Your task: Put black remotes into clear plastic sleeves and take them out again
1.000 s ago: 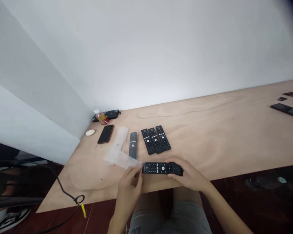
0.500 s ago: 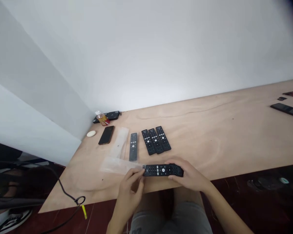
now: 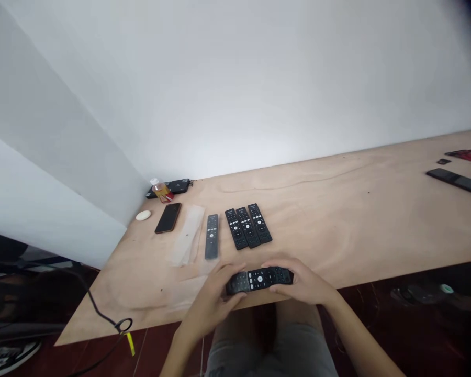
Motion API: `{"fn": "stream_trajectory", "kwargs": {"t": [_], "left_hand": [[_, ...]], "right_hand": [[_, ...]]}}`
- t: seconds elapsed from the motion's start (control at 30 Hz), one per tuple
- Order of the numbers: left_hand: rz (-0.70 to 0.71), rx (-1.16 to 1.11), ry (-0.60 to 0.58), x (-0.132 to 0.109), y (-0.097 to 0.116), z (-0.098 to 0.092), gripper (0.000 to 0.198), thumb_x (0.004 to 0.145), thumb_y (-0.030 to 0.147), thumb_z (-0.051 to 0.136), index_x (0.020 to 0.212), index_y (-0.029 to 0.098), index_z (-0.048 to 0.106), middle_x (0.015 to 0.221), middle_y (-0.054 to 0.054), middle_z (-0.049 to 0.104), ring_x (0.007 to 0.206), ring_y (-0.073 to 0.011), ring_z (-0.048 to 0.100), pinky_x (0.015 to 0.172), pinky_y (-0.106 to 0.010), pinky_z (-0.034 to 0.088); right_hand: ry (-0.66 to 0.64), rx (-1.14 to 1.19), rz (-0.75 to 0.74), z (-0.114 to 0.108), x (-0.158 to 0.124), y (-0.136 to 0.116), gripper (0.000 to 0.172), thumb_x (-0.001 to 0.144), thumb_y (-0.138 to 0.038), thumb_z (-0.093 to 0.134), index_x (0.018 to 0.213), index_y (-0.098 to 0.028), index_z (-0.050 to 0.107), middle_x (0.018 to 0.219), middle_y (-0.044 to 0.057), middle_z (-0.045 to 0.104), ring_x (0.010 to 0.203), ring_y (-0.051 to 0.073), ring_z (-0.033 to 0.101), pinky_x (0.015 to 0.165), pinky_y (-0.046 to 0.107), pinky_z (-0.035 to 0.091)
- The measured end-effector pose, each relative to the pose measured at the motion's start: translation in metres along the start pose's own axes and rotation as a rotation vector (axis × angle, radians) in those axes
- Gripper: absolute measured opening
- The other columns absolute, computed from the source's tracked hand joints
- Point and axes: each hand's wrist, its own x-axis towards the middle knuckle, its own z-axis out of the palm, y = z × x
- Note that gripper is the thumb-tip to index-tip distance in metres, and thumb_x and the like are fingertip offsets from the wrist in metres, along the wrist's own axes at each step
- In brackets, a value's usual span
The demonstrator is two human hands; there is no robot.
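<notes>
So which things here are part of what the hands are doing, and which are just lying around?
Part of it: left hand, right hand, the black remote they hold, the clear plastic sleeve by the left hand, and probably the three black remotes and gray remote.

Just lying around: phone, small bottle, white oval thing, cable.

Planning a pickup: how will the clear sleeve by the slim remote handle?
The sleeve looks thin and floppy, lying flat with soft edges, so it will probably sag when lifted. Likely very light too. Flat on smooth plywood, it may slide before a grip catches it.
</notes>
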Motion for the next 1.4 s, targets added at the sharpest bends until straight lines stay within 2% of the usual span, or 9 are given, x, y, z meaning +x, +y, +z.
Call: {"fn": "stream_trajectory", "kwargs": {"t": [0.2, 0.47, 0.6, 0.73, 0.87, 1.07, 1.13, 1.27, 1.4], "left_hand": [[0.098, 0.009, -0.092, 0.026, 0.016, 0.028, 0.067, 0.096, 0.019, 0.077, 0.157, 0.033, 0.054, 0.144, -0.01, 0.069, 0.137, -0.0315, 0.061, 0.117, -0.056, 0.053], [0.013, 0.135, -0.025, 0.007, 0.001, 0.005, 0.065, 0.089, 0.02, 0.083, 0.149, 0.032, 0.061, 0.138, -0.011, 0.072, 0.127, -0.0353, 0.069, 0.107, -0.055, 0.059], [0.058, 0.14, -0.044, 0.019, 0.011, 0.03, 0.067, 0.093, 0.018, 0.077, 0.155, 0.031, 0.055, 0.143, -0.012, 0.071, 0.131, -0.0335, 0.068, 0.11, -0.053, 0.059], [0.114, 0.125, -0.07, 0.034, 0.022, 0.054, 0.076, 0.096, 0.02, 0.076, 0.164, 0.027, 0.045, 0.152, -0.015, 0.066, 0.141, -0.0348, 0.062, 0.117, -0.057, 0.054], [0.081, 0.123, -0.053, 0.025, 0.018, 0.045, 0.067, 0.097, 0.023, 0.078, 0.158, 0.03, 0.051, 0.15, -0.013, 0.066, 0.14, -0.0336, 0.063, 0.116, -0.054, 0.054], [0.097, 0.069, -0.074, 0.01, 0.011, 0.029, 0.054, 0.099, 0.019, 0.075, 0.149, 0.033, 0.062, 0.14, -0.008, 0.072, 0.131, -0.0278, 0.068, 0.112, -0.046, 0.059], [0.123, 0.056, -0.072, 0.016, 0.014, 0.032, 0.055, 0.098, 0.021, 0.077, 0.149, 0.033, 0.062, 0.14, -0.008, 0.072, 0.132, -0.0289, 0.067, 0.112, -0.048, 0.058], [0.144, 0.035, -0.035, 0.03, 0.013, 0.029, 0.042, 0.101, 0.032, 0.074, 0.143, 0.03, 0.067, 0.139, -0.01, 0.073, 0.136, -0.0299, 0.065, 0.116, -0.051, 0.056], [-0.019, 0.128, 0.254, 0.025, -0.017, 0.012, 0.033, 0.112, 0.026, 0.048, 0.134, 0.024, 0.073, 0.141, -0.011, 0.072, 0.14, -0.0284, 0.062, 0.122, -0.054, 0.05]], "right_hand": [[-0.004, -0.143, -0.086, 0.002, 0.008, -0.009, 0.051, 0.093, -0.039, 0.086, 0.142, -0.033, 0.072, 0.143, 0.009, 0.072, 0.138, 0.034, 0.062, 0.121, 0.055, 0.049], [0.265, -0.198, 0.037, -0.008, -0.025, 0.012, 0.041, 0.11, -0.04, 0.058, 0.15, -0.029, 0.064, 0.141, 0.012, 0.071, 0.131, 0.032, 0.066, 0.118, 0.057, 0.052], [0.188, -0.078, 0.11, 0.014, -0.02, 0.0, 0.041, 0.112, -0.043, 0.055, 0.149, -0.029, 0.066, 0.143, 0.011, 0.073, 0.134, 0.031, 0.068, 0.12, 0.054, 0.052], [0.22, 0.029, 0.163, 0.031, -0.01, -0.008, 0.052, 0.106, -0.044, 0.064, 0.155, -0.024, 0.06, 0.123, 0.01, 0.081, 0.114, 0.03, 0.076, 0.109, 0.051, 0.06], [0.271, -0.041, 0.239, 0.01, -0.025, 0.005, 0.044, 0.101, -0.046, 0.07, 0.138, -0.022, 0.073, 0.107, 0.009, 0.084, 0.098, 0.03, 0.078, 0.094, 0.048, 0.066], [0.381, -0.315, 0.225, -0.038, -0.059, 0.012, 0.031, 0.104, -0.048, 0.065, 0.119, -0.026, 0.082, 0.121, 0.011, 0.082, 0.112, 0.036, 0.076, 0.104, 0.056, 0.062], [0.321, -0.39, 0.118, -0.039, -0.055, 0.003, 0.03, 0.107, -0.04, 0.062, 0.131, -0.03, 0.078, 0.137, 0.01, 0.077, 0.131, 0.037, 0.068, 0.115, 0.06, 0.055], [-0.023, -0.407, -0.102, -0.02, -0.039, -0.016, 0.045, 0.11, -0.018, 0.052, 0.147, -0.037, 0.069, 0.156, 0.005, 0.065, 0.148, 0.033, 0.054, 0.123, 0.06, 0.047], [-0.065, -0.454, -0.098, -0.004, -0.043, -0.02, 0.054, 0.108, -0.011, 0.047, 0.153, -0.036, 0.063, 0.162, 0.005, 0.06, 0.15, 0.032, 0.051, 0.124, 0.061, 0.047]]}}
